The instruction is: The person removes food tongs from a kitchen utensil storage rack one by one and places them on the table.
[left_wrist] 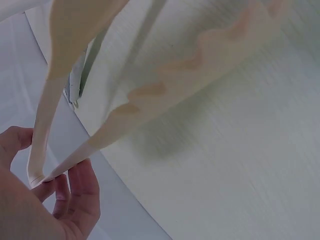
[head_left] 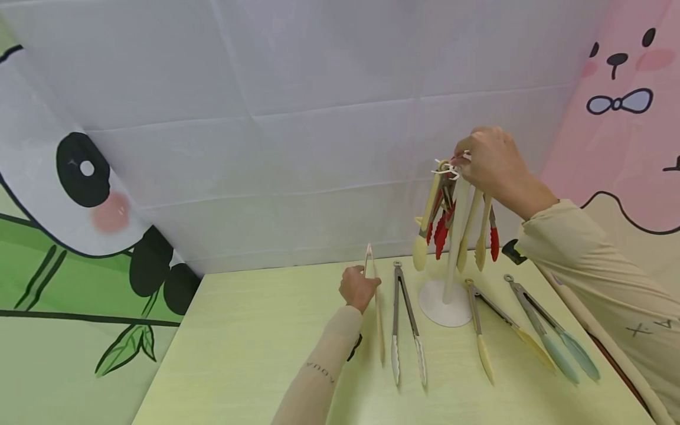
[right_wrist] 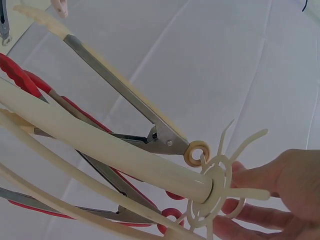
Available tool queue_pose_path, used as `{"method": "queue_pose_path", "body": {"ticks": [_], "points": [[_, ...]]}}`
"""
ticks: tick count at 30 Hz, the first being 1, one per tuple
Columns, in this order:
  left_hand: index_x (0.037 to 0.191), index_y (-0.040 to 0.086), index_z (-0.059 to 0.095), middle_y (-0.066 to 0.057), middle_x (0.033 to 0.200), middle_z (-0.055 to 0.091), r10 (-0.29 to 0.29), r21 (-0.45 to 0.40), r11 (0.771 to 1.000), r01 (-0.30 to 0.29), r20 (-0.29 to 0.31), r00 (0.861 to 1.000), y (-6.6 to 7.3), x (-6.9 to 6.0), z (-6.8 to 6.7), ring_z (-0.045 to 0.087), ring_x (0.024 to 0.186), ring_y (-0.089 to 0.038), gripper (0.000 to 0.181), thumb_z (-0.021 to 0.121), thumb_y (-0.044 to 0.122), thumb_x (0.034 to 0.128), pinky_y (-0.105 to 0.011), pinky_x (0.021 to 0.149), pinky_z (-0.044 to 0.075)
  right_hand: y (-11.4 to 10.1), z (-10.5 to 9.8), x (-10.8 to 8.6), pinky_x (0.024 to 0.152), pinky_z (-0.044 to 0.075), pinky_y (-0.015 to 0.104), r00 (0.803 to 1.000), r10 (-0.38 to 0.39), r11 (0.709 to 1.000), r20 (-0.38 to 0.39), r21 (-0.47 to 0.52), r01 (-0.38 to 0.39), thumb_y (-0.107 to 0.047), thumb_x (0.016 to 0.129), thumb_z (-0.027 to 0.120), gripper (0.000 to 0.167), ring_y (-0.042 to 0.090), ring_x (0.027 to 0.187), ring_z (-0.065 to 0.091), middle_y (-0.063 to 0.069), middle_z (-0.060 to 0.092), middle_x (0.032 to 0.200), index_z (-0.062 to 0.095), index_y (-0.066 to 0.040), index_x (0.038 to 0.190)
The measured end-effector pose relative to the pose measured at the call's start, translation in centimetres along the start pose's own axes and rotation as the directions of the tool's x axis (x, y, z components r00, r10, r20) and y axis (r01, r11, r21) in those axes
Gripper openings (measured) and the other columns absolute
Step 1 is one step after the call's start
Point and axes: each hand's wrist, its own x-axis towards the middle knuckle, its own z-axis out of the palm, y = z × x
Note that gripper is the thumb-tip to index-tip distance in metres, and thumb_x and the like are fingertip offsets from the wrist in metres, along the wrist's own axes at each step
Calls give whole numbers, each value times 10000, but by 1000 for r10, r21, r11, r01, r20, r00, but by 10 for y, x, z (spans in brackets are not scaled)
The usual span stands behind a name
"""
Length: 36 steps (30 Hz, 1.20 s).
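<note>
Cream tongs (left_wrist: 165,85) with scalloped tips are gripped near their hinge end by my left hand (head_left: 359,288), above the table's left-centre part. My right hand (head_left: 491,162) is at the top of a white rack, its fingers touching the hooked ring (right_wrist: 220,190). From the hooks hang yellow tongs (right_wrist: 120,85), red-tipped tongs (head_left: 442,236) and further cream ones (head_left: 480,245). The rack's post (head_left: 455,248) rises from a round white base (head_left: 446,304).
White-tipped tongs (head_left: 408,324) lie left of the base. Yellow-tipped tongs (head_left: 504,330) and green-tipped tongs (head_left: 555,330) lie to its right on the pale table (head_left: 239,354). A cloth backdrop (head_left: 319,147) hangs behind, and a black object (head_left: 513,252) is near the right edge.
</note>
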Motion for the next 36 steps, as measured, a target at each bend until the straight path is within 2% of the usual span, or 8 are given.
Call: {"method": "queue_pose_path", "body": {"ticks": [8,16,25,32,36], "points": [[1125,19,682,-142,1051,677,-35,88,996,30,54,998,-8,-1,3,654,870,-338,505,814,235,688,-448,731,514,0,-1,-2,740,398,510,1000,-13,1000,-8,10,13,-20,826,648,109,353,762,539,183,617,783,731,30,876],[1119,5,681,-156,1073,671,-29,99,995,22,77,997,-15,-3,10,651,899,-355,509,816,235,686,-464,746,515,1,-1,-3,725,408,505,1000,-30,1000,-5,5,30,-19,837,644,106,356,762,540,177,606,786,727,29,883],[943,11,713,-127,878,686,-20,145,989,8,83,996,-17,-2,16,650,734,-304,376,825,233,661,-450,650,514,4,1,-3,790,389,547,999,-49,999,-18,22,50,-20,841,639,105,364,773,540,183,623,798,726,29,872],[1059,-13,678,-154,991,671,-39,169,985,20,110,993,-21,-2,23,652,833,-343,495,827,257,672,-457,713,517,5,1,-3,819,385,557,998,-65,997,-14,30,65,-10,840,636,111,358,786,554,183,639,831,728,30,888],[1035,-16,675,-150,965,658,-49,173,985,28,123,991,-25,-2,26,645,826,-343,480,827,260,672,-457,713,513,5,1,-2,792,393,547,998,-68,997,-5,33,68,-10,845,635,117,363,777,558,191,634,846,726,37,900]]}}
